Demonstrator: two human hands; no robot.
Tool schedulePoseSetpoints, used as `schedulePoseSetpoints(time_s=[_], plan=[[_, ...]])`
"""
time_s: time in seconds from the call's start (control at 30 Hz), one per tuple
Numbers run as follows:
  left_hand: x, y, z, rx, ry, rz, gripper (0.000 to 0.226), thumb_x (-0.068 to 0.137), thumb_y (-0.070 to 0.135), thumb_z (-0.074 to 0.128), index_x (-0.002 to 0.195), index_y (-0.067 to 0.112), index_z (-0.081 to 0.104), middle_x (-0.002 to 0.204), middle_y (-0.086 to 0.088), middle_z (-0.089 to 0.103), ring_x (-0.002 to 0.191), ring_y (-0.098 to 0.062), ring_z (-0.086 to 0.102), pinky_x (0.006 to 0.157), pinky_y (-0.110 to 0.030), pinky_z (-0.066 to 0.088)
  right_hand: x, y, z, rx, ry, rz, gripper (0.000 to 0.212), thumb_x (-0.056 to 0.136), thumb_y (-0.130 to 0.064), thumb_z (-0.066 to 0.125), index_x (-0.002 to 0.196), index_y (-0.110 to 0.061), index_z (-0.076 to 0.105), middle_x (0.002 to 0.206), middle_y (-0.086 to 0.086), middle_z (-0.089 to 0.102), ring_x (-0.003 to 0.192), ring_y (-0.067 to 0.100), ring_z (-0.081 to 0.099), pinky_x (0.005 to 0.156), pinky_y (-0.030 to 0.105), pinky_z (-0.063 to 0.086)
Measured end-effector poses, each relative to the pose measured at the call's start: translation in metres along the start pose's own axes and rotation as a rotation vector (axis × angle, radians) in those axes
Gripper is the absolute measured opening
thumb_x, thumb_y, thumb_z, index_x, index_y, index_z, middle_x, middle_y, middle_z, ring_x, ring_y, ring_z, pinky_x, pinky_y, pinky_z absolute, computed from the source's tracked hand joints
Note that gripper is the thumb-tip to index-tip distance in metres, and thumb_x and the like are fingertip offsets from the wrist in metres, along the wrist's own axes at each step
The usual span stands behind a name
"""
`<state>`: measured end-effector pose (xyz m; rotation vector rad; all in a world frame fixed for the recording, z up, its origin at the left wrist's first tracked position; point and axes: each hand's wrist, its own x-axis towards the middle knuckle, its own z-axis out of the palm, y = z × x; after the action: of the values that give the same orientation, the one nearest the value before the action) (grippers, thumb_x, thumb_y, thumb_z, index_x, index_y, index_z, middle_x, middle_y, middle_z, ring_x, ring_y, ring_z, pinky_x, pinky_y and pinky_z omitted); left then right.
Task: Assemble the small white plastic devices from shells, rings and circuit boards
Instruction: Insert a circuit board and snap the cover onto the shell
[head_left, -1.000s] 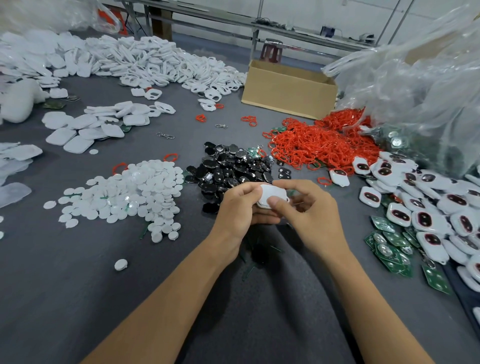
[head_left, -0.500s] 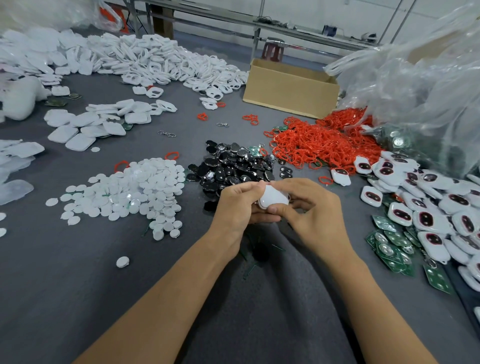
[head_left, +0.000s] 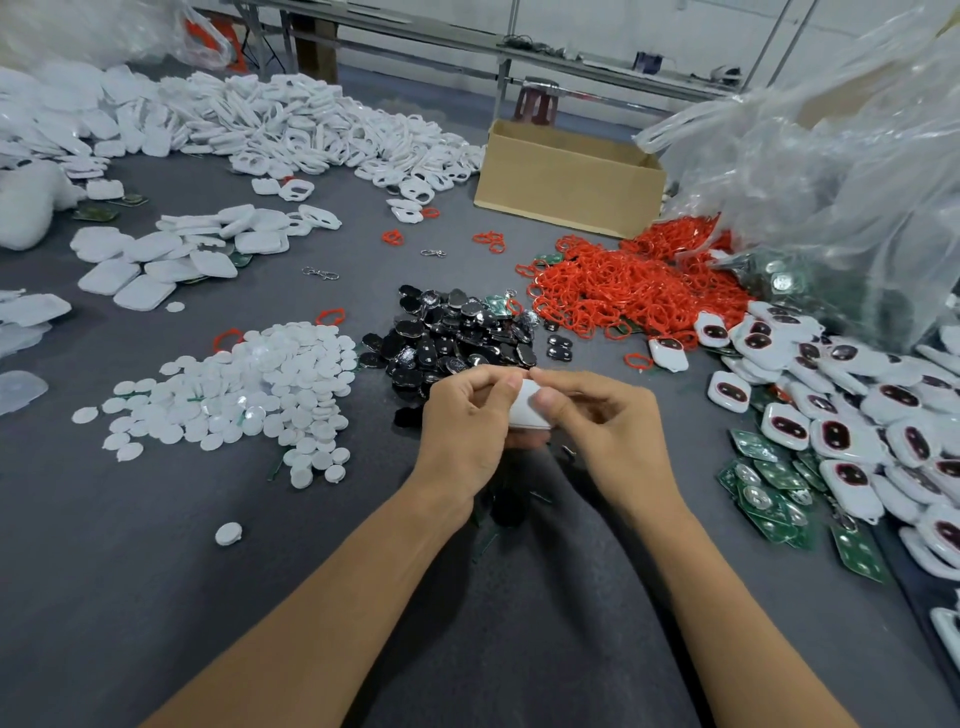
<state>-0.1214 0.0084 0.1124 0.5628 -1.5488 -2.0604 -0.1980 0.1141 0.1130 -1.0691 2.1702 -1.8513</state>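
Your left hand (head_left: 467, 415) and right hand (head_left: 608, 431) pinch one small white plastic shell (head_left: 525, 408); finished white devices (head_left: 831, 415) piled right, tons unassembled.

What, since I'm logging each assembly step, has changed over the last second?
The white shell was turned slightly between the fingertips, and both thumbs now cover more of it. Nothing was picked up or let go: left hand and right hand grip it as before. Red rings and white discs lie unchanged.
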Motion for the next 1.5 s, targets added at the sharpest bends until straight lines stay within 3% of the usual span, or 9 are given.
schedulePoseSetpoints(time_s=[0.1, 0.23, 0.43, 0.6, 0.83, 1.03, 1.17, 1.33, 1.5], plan=[[0.000, -0.002, 0.001, 0.129, -0.038, 0.087, 0.018, 0.098, 0.006, 0.053, 0.099, 0.002, 0.071, 0.087, -0.009, 0.071, 0.076, -0.025, 0.073, 0.064, -0.034, 0.062, 0.002, 0.000, -0.004, 0.195, 0.031, 0.204, 0.026, 0.085, -0.001, 0.065, 0.105, -0.016, 0.071, 0.089, 0.002, 0.076, 0.079, 0.014, 0.068, 0.074, 0.024, 0.055], [-0.003, -0.003, -0.001, 0.284, -0.098, 0.245, 0.018, 0.097, 0.005, 0.054, 0.097, 0.007, 0.072, 0.088, -0.004, 0.073, 0.078, -0.016, 0.072, 0.063, -0.027, 0.060, 0.003, -0.004, -0.017, 0.408, -0.104, 0.435, 0.024, 0.084, -0.005, 0.062, 0.106, 0.005, 0.068, 0.095, 0.026, 0.070, 0.084, 0.036, 0.069, 0.079, 0.035, 0.059], [-0.006, -0.006, -0.001, 0.390, -0.109, 0.361, 0.018, 0.096, 0.004, 0.057, 0.096, 0.013, 0.072, 0.087, 0.001, 0.072, 0.080, -0.011, 0.070, 0.066, -0.029, 0.060, 0.002, -0.006, -0.020, 0.478, -0.080, 0.443, 0.026, 0.069, -0.006, 0.068, 0.093, 0.003, 0.072, 0.092, 0.028, 0.070, 0.082, 0.036, 0.070, 0.077, 0.036, 0.060], [-0.006, -0.007, -0.001, 0.309, -0.074, 0.347, 0.019, 0.097, 0.003, 0.054, 0.095, 0.009, 0.072, 0.085, -0.005, 0.073, 0.075, -0.014, 0.072, 0.061, -0.028, 0.060, 0.002, -0.010, -0.012, 0.383, -0.007, 0.359, 0.014, 0.078, 0.003, 0.066, 0.091, 0.003, 0.071, 0.081, 0.025, 0.071, 0.072, 0.034, 0.069, 0.076, 0.040, 0.060], [-0.005, -0.007, -0.001, 0.264, -0.089, 0.335, 0.020, 0.098, 0.005, 0.053, 0.097, 0.008, 0.073, 0.086, 0.003, 0.072, 0.074, -0.012, 0.072, 0.059, -0.021, 0.056, 0.002, -0.013, -0.007, 0.279, 0.082, 0.294, 0.010, 0.081, 0.009, 0.064, 0.082, 0.000, 0.070, 0.063, 0.010, 0.071, 0.053, 0.017, 0.065, 0.059, 0.025, 0.057], [-0.005, -0.005, 0.002, 0.060, -0.208, 0.172, 0.020, 0.097, 0.001, 0.053, 0.108, 0.010, 0.068, 0.098, -0.009, 0.073, 0.079, -0.025, 0.074, 0.068, -0.024, 0.059, 0.004, -0.009, -0.007, 0.264, 0.162, 0.305, 0.010, 0.087, -0.006, 0.065, 0.092, -0.002, 0.072, 0.082, 0.015, 0.074, 0.072, 0.022, 0.068, 0.075, 0.037, 0.056], [-0.002, -0.005, 0.001, -0.032, -0.167, 0.078, 0.025, 0.096, -0.003, 0.053, 0.111, 0.013, 0.065, 0.098, -0.008, 0.074, 0.078, -0.022, 0.075, 0.068, -0.021, 0.058, 0.006, -0.007, -0.012, 0.207, 0.020, 0.298, 0.016, 0.091, -0.004, 0.059, 0.103, -0.006, 0.070, 0.081, 0.009, 0.072, 0.069, 0.013, 0.062, 0.067, 0.021, 0.054], [0.000, -0.010, -0.004, 0.271, -0.126, 0.167, 0.017, 0.096, 0.008, 0.057, 0.111, 0.009, 0.065, 0.074, -0.007, 0.073, 0.064, -0.024, 0.072, 0.063, -0.039, 0.060, 0.003, -0.009, -0.016, 0.118, -0.157, 0.343, 0.012, 0.096, -0.002, 0.051, 0.097, -0.003, 0.063, 0.066, 0.004, 0.065, 0.054, 0.007, 0.055, 0.054, 0.016, 0.047], [0.002, -0.007, -0.004, 0.329, -0.158, 0.101, 0.019, 0.097, 0.008, 0.055, 0.114, 0.008, 0.064, 0.066, 0.000, 0.070, 0.054, -0.019, 0.061, 0.051, -0.027, 0.049, 0.003, -0.015, -0.018, 0.189, -0.193, 0.368, 0.016, 0.096, 0.000, 0.049, 0.107, 0.006, 0.058, 0.069, 0.012, 0.062, 0.053, 0.013, 0.052, 0.051, 0.017, 0.043]])
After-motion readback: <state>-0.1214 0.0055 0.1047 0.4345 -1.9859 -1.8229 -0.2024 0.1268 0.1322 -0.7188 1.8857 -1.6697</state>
